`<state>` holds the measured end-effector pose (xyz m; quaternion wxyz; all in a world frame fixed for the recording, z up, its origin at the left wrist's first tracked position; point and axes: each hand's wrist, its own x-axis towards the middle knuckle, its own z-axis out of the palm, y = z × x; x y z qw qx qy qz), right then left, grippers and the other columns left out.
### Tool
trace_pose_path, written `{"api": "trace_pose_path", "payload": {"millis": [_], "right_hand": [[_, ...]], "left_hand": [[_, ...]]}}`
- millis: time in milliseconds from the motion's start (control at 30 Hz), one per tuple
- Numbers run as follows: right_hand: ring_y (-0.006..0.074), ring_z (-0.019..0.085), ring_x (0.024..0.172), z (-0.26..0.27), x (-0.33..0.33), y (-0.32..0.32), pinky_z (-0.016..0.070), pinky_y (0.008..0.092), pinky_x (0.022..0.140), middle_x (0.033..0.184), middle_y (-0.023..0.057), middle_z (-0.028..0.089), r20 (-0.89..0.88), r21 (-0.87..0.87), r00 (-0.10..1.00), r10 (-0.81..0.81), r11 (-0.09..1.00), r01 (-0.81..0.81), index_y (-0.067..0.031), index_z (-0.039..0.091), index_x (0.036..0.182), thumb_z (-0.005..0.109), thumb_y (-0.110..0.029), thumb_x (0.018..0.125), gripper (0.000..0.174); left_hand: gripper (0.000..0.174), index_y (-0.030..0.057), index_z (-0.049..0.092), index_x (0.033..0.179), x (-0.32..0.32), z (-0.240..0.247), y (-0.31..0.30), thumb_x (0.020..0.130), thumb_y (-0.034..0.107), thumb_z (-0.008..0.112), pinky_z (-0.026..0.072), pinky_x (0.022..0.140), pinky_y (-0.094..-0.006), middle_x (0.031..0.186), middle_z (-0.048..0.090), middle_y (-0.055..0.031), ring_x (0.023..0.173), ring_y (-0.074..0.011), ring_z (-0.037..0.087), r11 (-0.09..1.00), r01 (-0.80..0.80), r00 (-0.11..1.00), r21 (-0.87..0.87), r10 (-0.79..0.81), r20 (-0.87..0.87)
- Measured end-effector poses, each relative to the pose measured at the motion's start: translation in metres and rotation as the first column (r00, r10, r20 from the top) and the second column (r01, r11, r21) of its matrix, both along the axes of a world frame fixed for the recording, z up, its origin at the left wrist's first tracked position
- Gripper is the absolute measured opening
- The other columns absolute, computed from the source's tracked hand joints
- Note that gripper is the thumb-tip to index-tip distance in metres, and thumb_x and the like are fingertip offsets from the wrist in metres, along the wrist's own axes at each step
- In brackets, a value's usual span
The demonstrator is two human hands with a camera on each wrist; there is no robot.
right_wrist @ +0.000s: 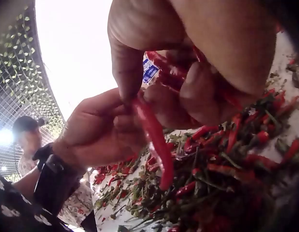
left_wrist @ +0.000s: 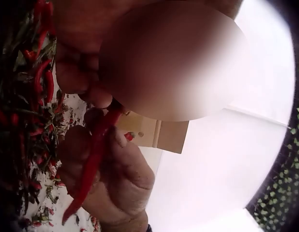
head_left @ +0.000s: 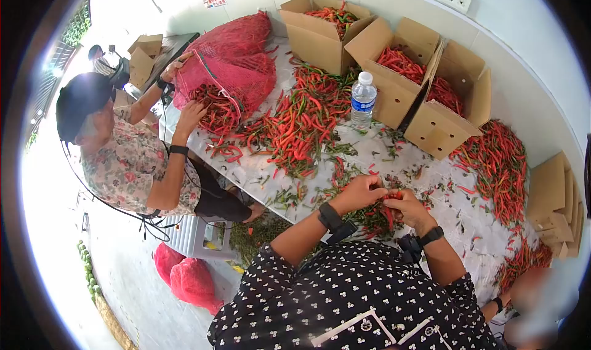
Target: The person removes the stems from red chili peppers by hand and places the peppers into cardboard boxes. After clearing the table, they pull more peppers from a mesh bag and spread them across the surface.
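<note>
Close over the table in the head view, my left hand [head_left: 360, 193] and right hand [head_left: 409, 211] meet around a red chili pepper. In the left wrist view, my right thumb and fingers [left_wrist: 135, 166] pinch this chili pepper [left_wrist: 94, 159], its tip pointing down. My left fingertips [left_wrist: 99, 96] pinch at its stem end, and the stem itself is hidden. More red chili peppers [right_wrist: 166, 72] show inside my curled right fingers in the right wrist view. Under the hands lies a heap of chili peppers and green stems [head_left: 375, 221].
Boxes of chili peppers [head_left: 385, 107] line the wall behind a water bottle [head_left: 363, 100]. A large chili pile [head_left: 301, 122] spreads beside a red mesh sack [head_left: 246, 60]. Another person [head_left: 129, 147] handles the sack at left. More chili peppers [head_left: 498, 171] lie at right.
</note>
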<state>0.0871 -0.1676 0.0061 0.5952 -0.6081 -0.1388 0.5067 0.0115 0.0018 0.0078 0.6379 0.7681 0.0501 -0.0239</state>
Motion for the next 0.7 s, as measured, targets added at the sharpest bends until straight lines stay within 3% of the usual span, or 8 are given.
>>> {"api": "trace_pose_path", "payload": {"millis": [267,333,400,467,533,567,633,700], "right_hand": [[0.0070,0.053,0.058,0.001,0.001,0.000,0.0408,0.0201,0.050,0.070,0.0012,0.058,-0.125,0.057,0.991,-0.040,0.997,0.047,-0.0003,0.059,0.096,0.060,-0.010,0.078,0.021],[0.0085,0.054,0.058,-0.002,0.000,0.001,0.0422,0.0211,0.051,0.069,0.0021,0.058,-0.150,0.078,0.987,-0.049,0.995,0.061,0.0002,0.058,0.095,0.060,-0.010,0.079,0.019],[0.0075,0.046,0.045,-0.006,0.001,0.006,0.0356,0.0191,0.041,0.061,0.0005,0.054,-0.155,0.016,0.985,-0.076,0.997,0.079,-0.0017,0.057,0.089,0.058,-0.010,0.078,0.013],[0.0095,0.050,0.051,0.002,0.003,0.000,0.0393,0.0209,0.046,0.063,0.0022,0.055,-0.191,0.058,0.981,-0.038,0.997,0.050,-0.0009,0.057,0.088,0.058,-0.010,0.078,0.013],[0.0115,0.054,0.056,0.003,0.007,-0.006,0.0431,0.0228,0.051,0.064,0.0039,0.056,-0.233,0.086,0.972,-0.026,0.995,0.047,-0.0001,0.057,0.087,0.058,-0.010,0.078,0.013],[0.0117,0.054,0.056,-0.001,0.011,-0.010,0.0431,0.0226,0.050,0.065,0.0042,0.056,-0.266,0.150,0.964,0.011,0.988,0.030,-0.0012,0.057,0.086,0.057,-0.010,0.078,0.011],[0.0118,0.054,0.056,-0.010,0.014,-0.023,0.0431,0.0224,0.050,0.065,0.0044,0.056,-0.305,0.189,0.952,-0.001,0.980,0.061,-0.0023,0.056,0.084,0.057,-0.009,0.078,0.009],[0.0126,0.054,0.056,-0.017,0.016,-0.024,0.0437,0.0220,0.049,0.069,0.0044,0.057,-0.372,0.190,0.916,-0.148,0.954,0.231,-0.0046,0.055,0.085,0.057,-0.011,0.079,0.008]], "left_hand": [[0.022,-0.0006,0.053,0.070,-0.003,0.009,-0.007,0.077,0.018,0.062,0.0389,0.050,-0.0286,0.059,0.054,-0.0059,0.053,-0.0124,0.048,0.976,-0.086,0.990,0.201,0.061,0.127],[0.021,-0.0010,0.051,0.068,-0.002,0.007,-0.008,0.076,0.016,0.061,0.0406,0.052,-0.0324,0.062,0.054,-0.0122,0.054,-0.0222,0.052,0.926,-0.194,0.943,0.323,0.086,0.321],[0.020,-0.0007,0.050,0.069,-0.003,0.007,-0.009,0.075,0.015,0.060,0.0410,0.053,-0.0350,0.064,0.053,-0.0144,0.058,-0.0274,0.053,0.912,-0.208,0.939,0.353,0.086,0.333],[0.019,-0.0004,0.050,0.069,-0.002,0.003,-0.005,0.074,0.015,0.060,0.0414,0.055,-0.0377,0.066,0.053,-0.0166,0.061,-0.0327,0.053,0.899,-0.216,0.937,0.380,0.082,0.340],[0.018,0.0006,0.049,0.072,0.005,-0.017,0.016,0.072,0.016,0.060,0.0414,0.058,-0.0419,0.070,0.051,-0.0180,0.066,-0.0371,0.052,0.729,-0.386,0.899,0.565,0.161,0.407],[0.019,0.0007,0.049,0.075,0.005,-0.023,0.032,0.070,0.015,0.059,0.0410,0.060,-0.0442,0.073,0.051,-0.0179,0.070,-0.0386,0.051,0.701,-0.340,0.935,0.627,0.182,0.303],[0.015,0.0021,0.051,0.076,-0.006,-0.004,0.047,0.067,0.011,0.059,0.0415,0.062,-0.0438,0.076,0.051,-0.0170,0.074,-0.0368,0.052,0.690,-0.337,0.935,0.641,0.164,0.315],[0.014,0.0031,0.055,0.079,-0.006,-0.006,0.050,0.067,0.008,0.058,0.0431,0.064,-0.0427,0.079,0.053,-0.0150,0.077,-0.0348,0.053,0.673,-0.307,0.942,0.673,0.116,0.314]]}}
